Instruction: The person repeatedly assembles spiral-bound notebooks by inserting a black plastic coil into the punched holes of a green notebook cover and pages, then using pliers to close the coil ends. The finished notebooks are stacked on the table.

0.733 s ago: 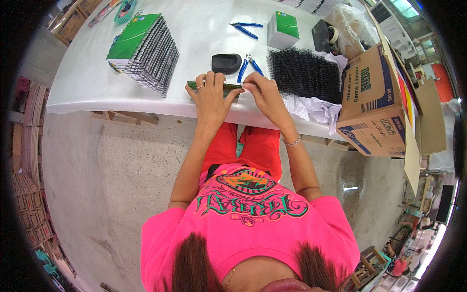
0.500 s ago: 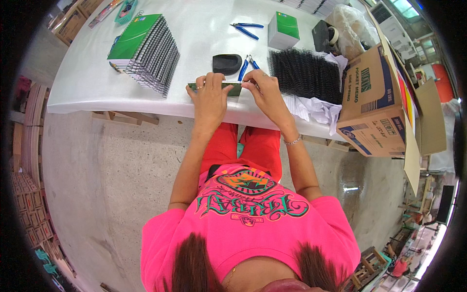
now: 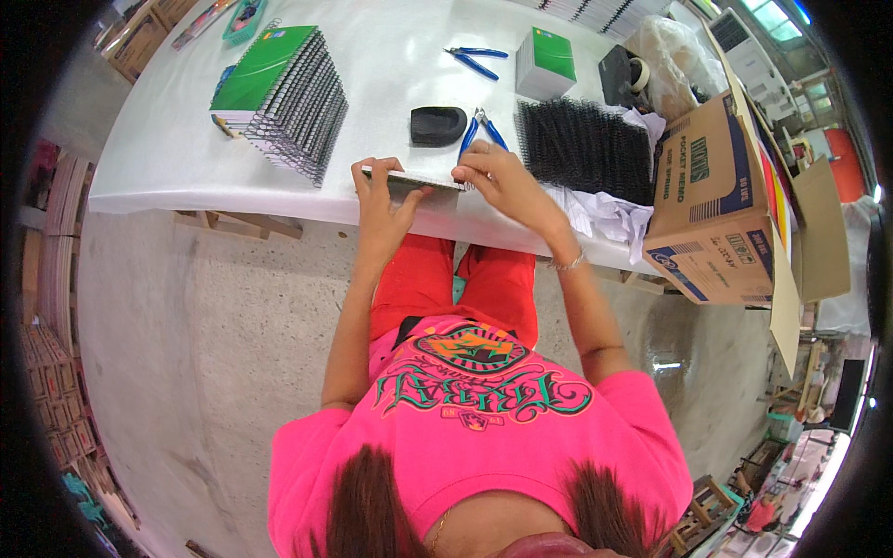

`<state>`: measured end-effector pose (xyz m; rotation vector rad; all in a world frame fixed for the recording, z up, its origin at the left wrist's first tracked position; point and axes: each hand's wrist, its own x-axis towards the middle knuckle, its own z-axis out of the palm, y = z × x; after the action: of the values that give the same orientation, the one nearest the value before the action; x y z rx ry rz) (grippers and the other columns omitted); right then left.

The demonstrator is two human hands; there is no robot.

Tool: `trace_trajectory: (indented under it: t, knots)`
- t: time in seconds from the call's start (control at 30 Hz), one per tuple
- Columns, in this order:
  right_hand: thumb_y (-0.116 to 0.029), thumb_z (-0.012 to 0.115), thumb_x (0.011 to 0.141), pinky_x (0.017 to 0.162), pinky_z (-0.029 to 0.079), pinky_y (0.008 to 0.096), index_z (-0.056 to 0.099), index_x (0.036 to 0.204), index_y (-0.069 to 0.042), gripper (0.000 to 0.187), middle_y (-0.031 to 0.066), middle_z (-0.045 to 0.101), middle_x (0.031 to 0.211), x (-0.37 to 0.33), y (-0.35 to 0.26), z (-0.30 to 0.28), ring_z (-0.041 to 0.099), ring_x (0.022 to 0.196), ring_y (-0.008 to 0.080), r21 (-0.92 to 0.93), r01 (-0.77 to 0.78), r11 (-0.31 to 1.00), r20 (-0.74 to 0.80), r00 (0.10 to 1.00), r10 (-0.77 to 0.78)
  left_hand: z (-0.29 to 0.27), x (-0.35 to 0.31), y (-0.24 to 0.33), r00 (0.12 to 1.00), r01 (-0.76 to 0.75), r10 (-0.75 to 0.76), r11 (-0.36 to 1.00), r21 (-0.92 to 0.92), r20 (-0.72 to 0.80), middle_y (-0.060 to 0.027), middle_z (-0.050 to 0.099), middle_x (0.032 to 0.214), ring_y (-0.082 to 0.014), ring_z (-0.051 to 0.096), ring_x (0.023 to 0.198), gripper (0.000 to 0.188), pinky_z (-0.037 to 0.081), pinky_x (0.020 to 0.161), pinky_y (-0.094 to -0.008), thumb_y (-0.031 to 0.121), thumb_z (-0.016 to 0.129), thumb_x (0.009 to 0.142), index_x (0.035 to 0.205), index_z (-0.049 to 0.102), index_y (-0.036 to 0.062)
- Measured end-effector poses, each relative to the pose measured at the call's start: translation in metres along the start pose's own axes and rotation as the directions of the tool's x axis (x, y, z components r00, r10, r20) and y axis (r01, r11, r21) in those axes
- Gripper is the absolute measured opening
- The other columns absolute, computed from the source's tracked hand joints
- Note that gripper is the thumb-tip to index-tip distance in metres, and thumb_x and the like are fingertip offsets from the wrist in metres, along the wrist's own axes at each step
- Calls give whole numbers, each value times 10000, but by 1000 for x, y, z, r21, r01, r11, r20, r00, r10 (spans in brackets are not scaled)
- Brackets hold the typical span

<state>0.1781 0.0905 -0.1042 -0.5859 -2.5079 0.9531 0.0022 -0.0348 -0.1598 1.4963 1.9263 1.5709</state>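
Observation:
At the table's front edge, my left hand grips a small notebook between thumb and fingers by its left part. The notebook stands tilted on its long side, with its edge facing up. My right hand is closed in a pinch at the notebook's right end, where a bit of dark spiral coil shows by the fingertips. Just beyond the hands lie a black curved block and blue-handled cutters. A bed of black spiral coils lies to the right of my right hand.
A stack of green spiral notebooks stands at left. Farther back are blue-handled pliers and a green-covered block of pads. An open cardboard box sits at right beside crumpled white paper and a tape roll.
My left hand has shifted from lying over the notebook to gripping its left part, and the notebook has tilted. My right hand has come slightly nearer, still pinching at the right end.

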Motion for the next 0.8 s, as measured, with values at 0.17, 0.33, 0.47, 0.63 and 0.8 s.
trace_trajectory:
  t: [0.17,0.33,0.47,0.63,0.8]
  knots:
    - [-392,672,886,844,479,493,617,1154,-94,405,266,584,1103,50,33,8,584,995,439,-323,63,944,-130,985,-110,-18,5,1,999,-47,47,996,72,-9,-155,396,1104,-337,455,1074,480,392,928,-443,153,789,770,1114,471,44]
    - [-466,720,828,974,452,514,602,1145,-100,498,375,498,1226,73,59,25,539,1092,523,-366,10,931,-37,999,-25,-35,14,-6,996,-81,83,991,107,-12,-156,415,1090,-324,456,1061,510,383,941,-422,180,791,775,1138,467,27]
    - [-288,727,856,1001,423,511,615,1070,-60,333,341,486,1346,64,68,24,486,1212,505,-288,50,956,-122,989,-89,-40,21,-9,996,-89,88,991,100,13,-152,423,1083,-322,454,1052,515,379,950,-413,215,784,782,1140,465,31]
    - [-206,659,923,930,483,382,606,1065,-47,219,239,458,1463,17,38,1,571,1166,246,156,-13,988,-217,975,47,-43,25,-19,994,-91,86,994,64,67,-148,416,1094,-329,465,1012,532,398,929,-408,231,811,752,1119,473,47]
    - [-284,594,985,926,482,331,551,1045,-31,264,160,444,1498,-28,18,-18,530,1226,182,681,-158,715,31,982,187,-35,35,-25,974,-104,99,994,17,206,-133,421,1084,-311,476,1022,549,404,931,-403,258,808,748,1138,473,64]
